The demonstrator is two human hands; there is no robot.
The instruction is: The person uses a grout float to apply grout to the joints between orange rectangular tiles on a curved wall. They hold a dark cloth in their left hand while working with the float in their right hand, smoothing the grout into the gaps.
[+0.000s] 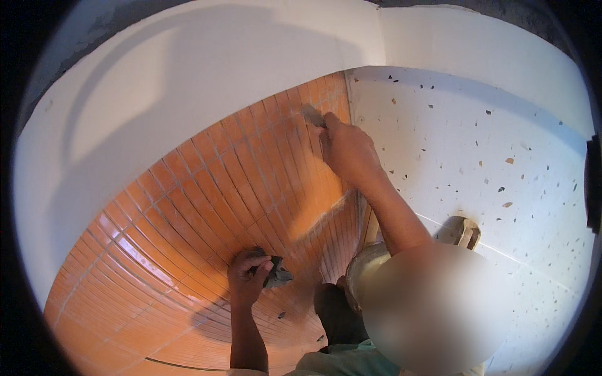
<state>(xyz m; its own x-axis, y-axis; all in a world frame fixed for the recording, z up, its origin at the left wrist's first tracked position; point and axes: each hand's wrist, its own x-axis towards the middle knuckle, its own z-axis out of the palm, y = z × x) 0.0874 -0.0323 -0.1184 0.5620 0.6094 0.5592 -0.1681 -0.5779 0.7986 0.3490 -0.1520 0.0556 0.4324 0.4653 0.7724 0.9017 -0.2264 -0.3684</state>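
Observation:
Near the far corner of the orange tiles (207, 207), my right hand (348, 147) is closed on a small grey flat scraper (311, 115). Its blade lies against the narrow tiles and their grout lines. Lower and further left, my left hand (248, 272) pinches a dark, thin flat piece (274, 276) with a ragged grey lump at its edge. Whether the lump is paste or part of the piece, I cannot tell. This hand is over the tiles, and its shadow falls beside it.
A container (355, 276) with pale contents stands below my right forearm, partly hidden by a blurred round patch. A wooden block-like object (468, 234) lies on the white speckled surface (489, 156) to the right. A dark-clothed knee (338, 310) shows near the container. A plain white band (157, 100) borders the tiles.

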